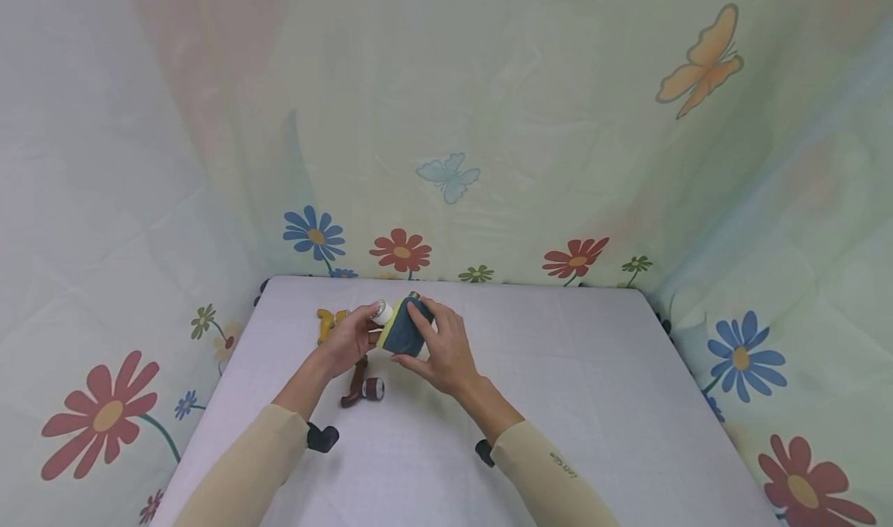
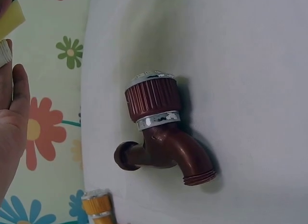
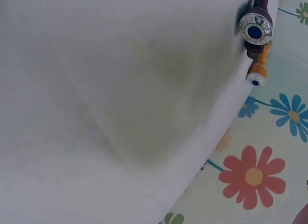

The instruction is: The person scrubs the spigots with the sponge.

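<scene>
Teal and yellow block (image 1: 402, 336), white fitting (image 1: 382, 313), maroon tap (image 2: 161, 132), yellow tap (image 1: 325, 325), white table (image 1: 572, 380), flowered pale backdrop (image 1: 530, 101)

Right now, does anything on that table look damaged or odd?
Slightly: the brown tap has a silver band with white and dark blotches, as though its finish were worn, though glare could contribute. I see no spill.

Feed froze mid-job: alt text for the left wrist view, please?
A maroon tap lies on a white table, a yellow tap cut off at the bottom. The left hand, at the left edge, holds a white threaded piece.
</scene>
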A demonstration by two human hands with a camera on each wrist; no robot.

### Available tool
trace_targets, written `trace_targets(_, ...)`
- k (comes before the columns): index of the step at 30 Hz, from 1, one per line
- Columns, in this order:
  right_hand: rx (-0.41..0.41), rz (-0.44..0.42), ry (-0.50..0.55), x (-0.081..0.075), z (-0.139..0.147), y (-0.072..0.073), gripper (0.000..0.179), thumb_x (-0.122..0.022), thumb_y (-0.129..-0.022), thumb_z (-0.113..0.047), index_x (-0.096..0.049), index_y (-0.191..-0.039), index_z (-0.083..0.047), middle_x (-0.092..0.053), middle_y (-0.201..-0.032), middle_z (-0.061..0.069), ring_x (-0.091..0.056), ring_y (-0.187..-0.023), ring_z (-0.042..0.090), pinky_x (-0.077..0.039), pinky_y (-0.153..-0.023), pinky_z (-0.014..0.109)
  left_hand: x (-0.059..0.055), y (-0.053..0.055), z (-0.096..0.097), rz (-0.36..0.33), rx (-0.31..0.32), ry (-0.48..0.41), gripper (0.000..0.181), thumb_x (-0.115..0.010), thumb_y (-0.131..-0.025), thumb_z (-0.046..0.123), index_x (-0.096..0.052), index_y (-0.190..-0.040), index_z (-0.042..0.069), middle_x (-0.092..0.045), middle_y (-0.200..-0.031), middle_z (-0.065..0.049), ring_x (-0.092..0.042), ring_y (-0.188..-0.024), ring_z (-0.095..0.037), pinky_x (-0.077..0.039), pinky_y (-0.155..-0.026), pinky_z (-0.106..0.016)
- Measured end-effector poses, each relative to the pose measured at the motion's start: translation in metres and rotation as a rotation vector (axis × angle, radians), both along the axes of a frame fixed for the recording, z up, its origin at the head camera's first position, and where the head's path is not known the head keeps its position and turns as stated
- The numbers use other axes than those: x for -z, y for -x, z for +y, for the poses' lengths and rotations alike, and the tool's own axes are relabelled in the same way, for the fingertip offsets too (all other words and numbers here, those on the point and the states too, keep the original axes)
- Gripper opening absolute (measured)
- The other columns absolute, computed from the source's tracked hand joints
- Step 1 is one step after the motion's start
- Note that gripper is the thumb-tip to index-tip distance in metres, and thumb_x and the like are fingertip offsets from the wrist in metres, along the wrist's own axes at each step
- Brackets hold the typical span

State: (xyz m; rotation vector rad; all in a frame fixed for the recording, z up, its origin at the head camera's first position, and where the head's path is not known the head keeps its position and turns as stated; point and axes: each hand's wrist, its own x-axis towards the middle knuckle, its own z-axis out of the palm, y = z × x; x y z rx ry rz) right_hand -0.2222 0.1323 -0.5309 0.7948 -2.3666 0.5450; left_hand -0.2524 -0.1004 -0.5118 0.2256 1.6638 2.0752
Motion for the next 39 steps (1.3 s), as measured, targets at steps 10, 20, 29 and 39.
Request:
trace_targets(10,0.027,0.025,-0.043,-0.002,0.000,0.002,0.098,-0.090,-0.072,-0.058,-0.050,-0.155,-0.025,-0.048,-0.149,0.012,-0.047,-0.135,0.029,-0.046,-0.110,0.048,0.000,-0.001,0.000,-0.013,0.004,0.059,0.063,-0.046,-0.107,0.051,-0.050,-0.146,0.001,-0.068,-0.129,-0.006,-0.062,-0.122,-0.019,-0.030,-0.124,-0.050)
trace_targets(20,0.059,-0.007,-0.092,-0.004,0.003,0.003,0.088,-0.084,-0.080,-0.059,-0.051,-0.154,-0.027,-0.049,-0.150,0.012,-0.048,-0.135,0.028,-0.044,-0.110,0.047,-0.001,-0.003,0.000,-0.015,0.037,0.106,0.065,-0.045,-0.108,0.051,-0.047,-0.149,0.000,-0.064,-0.130,-0.011,-0.058,-0.120,-0.023,-0.036,-0.118,-0.045)
trace_targets(29,0.077,0.002,-0.111,-0.005,0.005,0.005,0.088,-0.087,-0.078,-0.055,-0.052,-0.153,-0.026,-0.050,-0.150,0.013,-0.048,-0.136,0.028,-0.044,-0.109,0.048,-0.002,-0.003,0.001,-0.016,0.043,0.104,0.060,-0.045,-0.108,0.048,-0.050,-0.145,0.001,-0.066,-0.122,-0.007,-0.059,-0.116,-0.023,-0.039,-0.115,-0.043)
trace_targets(39,-0.039,-0.031,-0.085,0.003,0.015,0.008,0.091,-0.087,-0.080,-0.051,-0.047,-0.157,-0.027,-0.044,-0.156,0.013,-0.044,-0.141,0.030,-0.041,-0.114,0.052,-0.003,-0.005,-0.001,-0.008,0.054,0.127,0.058,-0.045,-0.109,0.047,-0.052,-0.143,0.001,-0.068,-0.118,-0.007,-0.061,-0.113,-0.024,-0.041,-0.113,-0.042)
